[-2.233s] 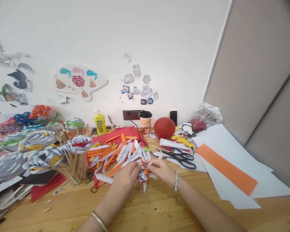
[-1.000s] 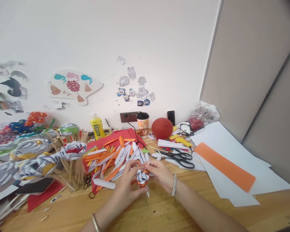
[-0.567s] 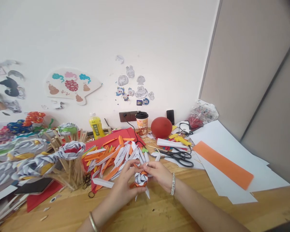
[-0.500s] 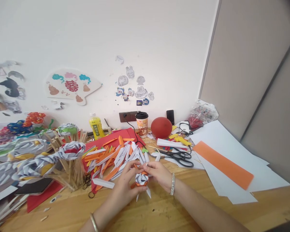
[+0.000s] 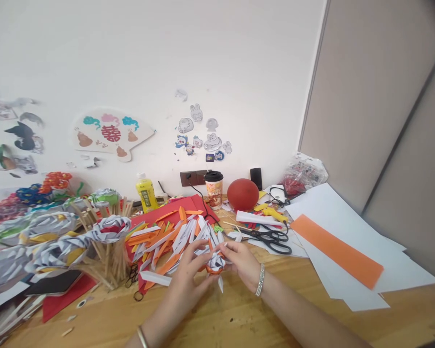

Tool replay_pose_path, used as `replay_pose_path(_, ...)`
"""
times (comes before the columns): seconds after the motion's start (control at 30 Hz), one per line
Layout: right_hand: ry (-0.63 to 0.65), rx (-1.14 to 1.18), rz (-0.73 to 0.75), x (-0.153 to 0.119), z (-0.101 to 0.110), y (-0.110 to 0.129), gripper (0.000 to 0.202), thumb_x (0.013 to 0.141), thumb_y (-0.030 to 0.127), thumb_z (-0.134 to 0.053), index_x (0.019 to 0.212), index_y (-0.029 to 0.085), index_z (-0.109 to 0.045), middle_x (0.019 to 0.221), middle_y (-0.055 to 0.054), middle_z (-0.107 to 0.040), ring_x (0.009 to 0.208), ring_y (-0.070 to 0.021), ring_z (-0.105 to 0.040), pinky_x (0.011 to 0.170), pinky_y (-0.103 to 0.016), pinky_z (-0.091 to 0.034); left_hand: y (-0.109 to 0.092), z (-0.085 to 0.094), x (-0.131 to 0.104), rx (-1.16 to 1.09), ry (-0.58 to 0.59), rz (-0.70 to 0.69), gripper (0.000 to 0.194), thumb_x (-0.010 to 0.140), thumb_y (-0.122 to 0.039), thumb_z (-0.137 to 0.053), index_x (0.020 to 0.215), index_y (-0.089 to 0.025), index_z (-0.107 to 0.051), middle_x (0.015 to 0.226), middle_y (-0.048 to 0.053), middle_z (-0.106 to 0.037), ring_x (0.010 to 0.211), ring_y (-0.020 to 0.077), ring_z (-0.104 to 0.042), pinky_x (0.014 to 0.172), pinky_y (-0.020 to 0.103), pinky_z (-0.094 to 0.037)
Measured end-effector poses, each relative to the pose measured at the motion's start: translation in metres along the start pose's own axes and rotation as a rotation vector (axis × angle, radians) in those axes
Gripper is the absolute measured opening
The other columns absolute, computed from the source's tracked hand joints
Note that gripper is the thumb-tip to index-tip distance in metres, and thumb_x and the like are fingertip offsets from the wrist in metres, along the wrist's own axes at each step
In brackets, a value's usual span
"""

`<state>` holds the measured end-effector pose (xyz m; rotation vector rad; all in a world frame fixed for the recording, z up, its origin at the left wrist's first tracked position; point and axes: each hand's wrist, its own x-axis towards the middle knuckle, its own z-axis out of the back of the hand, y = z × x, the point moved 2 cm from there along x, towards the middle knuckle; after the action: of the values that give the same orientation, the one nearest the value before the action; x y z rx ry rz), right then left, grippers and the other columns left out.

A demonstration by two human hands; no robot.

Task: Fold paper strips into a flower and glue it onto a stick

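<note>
Between my hands is a small folded-paper flower of white and orange strips, with pointed white ends sticking out below it. My left hand grips it from the left, thumb underneath and fingers over the top. From the right, my right hand pinches its upper edge; the exact fingertip contact is partly hidden. Just beyond lies a heap of folded white and orange paper strips on red paper.
Black scissors, a yellow glue gun, a red balloon, a cup and a yellow bottle stand or lie behind. Paper flowers on sticks crowd the left; white sheets and an orange strip lie right.
The paper flower has turned and tilted slightly in my hands, and fewer white ends show below it. My fingers have shifted a little on it. The view has moved slightly.
</note>
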<state>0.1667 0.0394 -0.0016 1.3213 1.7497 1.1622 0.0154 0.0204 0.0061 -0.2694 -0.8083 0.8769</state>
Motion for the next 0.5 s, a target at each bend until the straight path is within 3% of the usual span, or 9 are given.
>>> replay_pose_path(0.1, -0.016, 0.054, 0.018, 0.002, 0.002, -0.001, 0.033, 0.063, 0.043, -0.068, 0.076, 0.013, -0.062, 0.072, -0.002, -0.060, 0.068, -0.0137, -0.058, 0.066, -0.028, -0.047, 0.002, 0.001, 0.001, -0.094, -0.059, 0.077, 0.043, 0.072, -0.027, -0.060, 0.113, -0.028, -0.050, 0.124, 0.008, -0.042, 0.115, 0.0246, -0.041, 0.094, 0.041, -0.038)
replay_pose_path(0.2, -0.049, 0.134, 0.072, 0.004, 0.003, 0.001, 0.030, 0.061, 0.040, -0.070, 0.076, 0.015, -0.062, 0.074, -0.002, -0.061, 0.072, -0.0144, -0.057, 0.070, -0.029, -0.046, 0.008, 0.002, 0.004, -0.330, -0.115, 0.263, 0.047, 0.075, -0.035, -0.055, 0.118, -0.021, -0.042, 0.115, 0.011, -0.051, 0.100, 0.0216, -0.054, 0.083, 0.038, -0.047)
replay_pose_path(0.33, -0.035, 0.233, 0.157, 0.006, 0.001, 0.004, 0.026, 0.059, 0.034, -0.072, 0.076, 0.017, -0.062, 0.074, -0.002, -0.062, 0.073, -0.0141, -0.057, 0.074, -0.028, -0.044, 0.014, -0.001, 0.009, -0.636, -0.076, 0.441, 0.036, 0.070, -0.042, -0.058, 0.093, -0.014, -0.053, 0.087, 0.008, -0.065, 0.077, 0.0202, -0.063, 0.065, 0.033, -0.052)
replay_pose_path(0.5, 0.044, 0.119, 0.136, 0.004, -0.003, 0.001, 0.027, 0.062, 0.031, -0.069, 0.083, 0.016, -0.062, 0.084, -0.004, -0.064, 0.082, -0.0176, -0.058, 0.080, -0.032, -0.042, 0.015, 0.006, 0.011, -0.706, -0.178, 0.506, 0.035, 0.060, -0.043, -0.067, 0.078, -0.014, -0.059, 0.072, 0.003, -0.066, 0.069, 0.0190, -0.063, 0.065, 0.034, -0.053)
